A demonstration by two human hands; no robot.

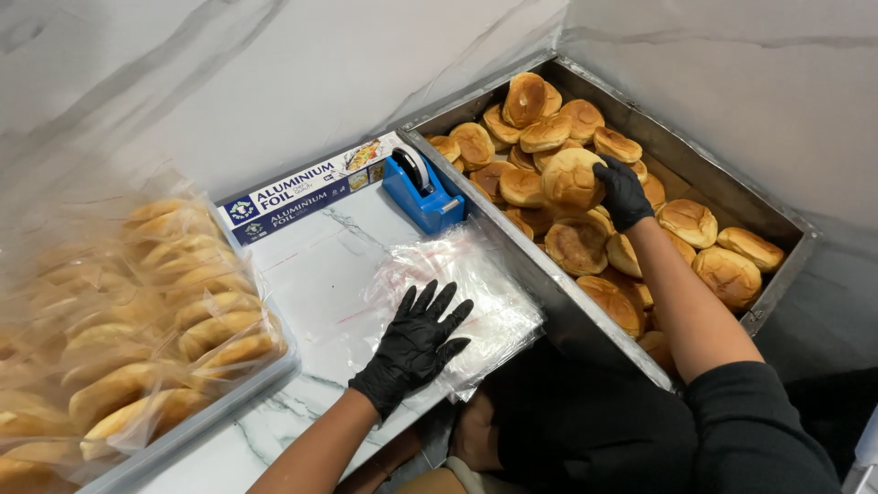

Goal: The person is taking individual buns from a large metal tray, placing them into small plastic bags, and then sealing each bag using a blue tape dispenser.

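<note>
A white marble counter (302, 274) sits by a white wall. The left hand (416, 343), in a black glove, lies flat with fingers spread on a stack of clear plastic bags (457, 293). The right hand (622, 192), also gloved, grips a round bun (572, 178) in the metal tray (549, 284) just beside the bags. Behind the bags stand a blue tape holder (421, 192) and a long foil box (315, 187). Bagged buns (155, 311) sit well apart from the bags, on the far side from the tray.

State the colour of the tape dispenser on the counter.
Blue tape dispenser, clearest in the head view.
</note>
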